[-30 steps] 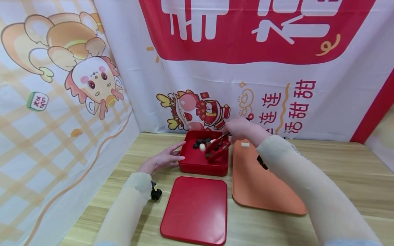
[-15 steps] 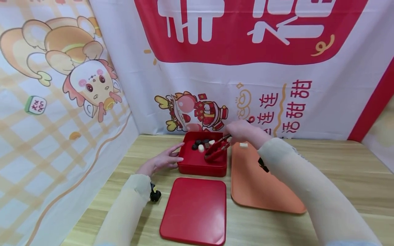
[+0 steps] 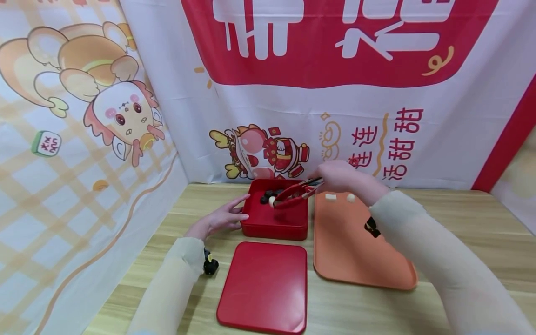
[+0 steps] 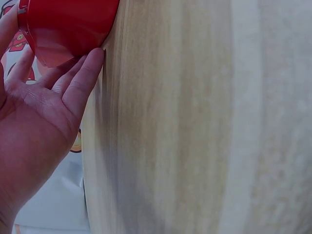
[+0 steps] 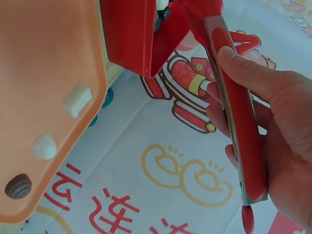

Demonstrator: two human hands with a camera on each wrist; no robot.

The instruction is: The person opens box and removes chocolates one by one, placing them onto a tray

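Note:
My right hand (image 3: 340,179) grips red-and-metal tongs (image 5: 239,112), its thumb lying along one arm. Over the open red box (image 3: 274,231), the red tong heads (image 3: 290,197) reach down to a small white piece (image 3: 272,201). Whether they pinch it, I cannot tell. Several dark pieces (image 3: 265,198) lie in the box behind it; part of the inside is hidden by the tongs. My left hand (image 3: 220,217) rests against the box's left side. In the left wrist view its extended fingers (image 4: 83,85) touch the red wall.
An orange tray (image 3: 356,260) stands right of the box. On it lie a white block (image 5: 77,100), a rounded white piece (image 5: 45,146) and a dark ridged piece (image 5: 18,186). A red lid (image 3: 264,286) lies in front of the box; a printed cloth (image 3: 259,107) hangs behind.
The tong heads have swung from the box's right part up and left to the white piece. My right hand has shifted right, uncovering a rounded white piece on the tray. My left hand stays put.

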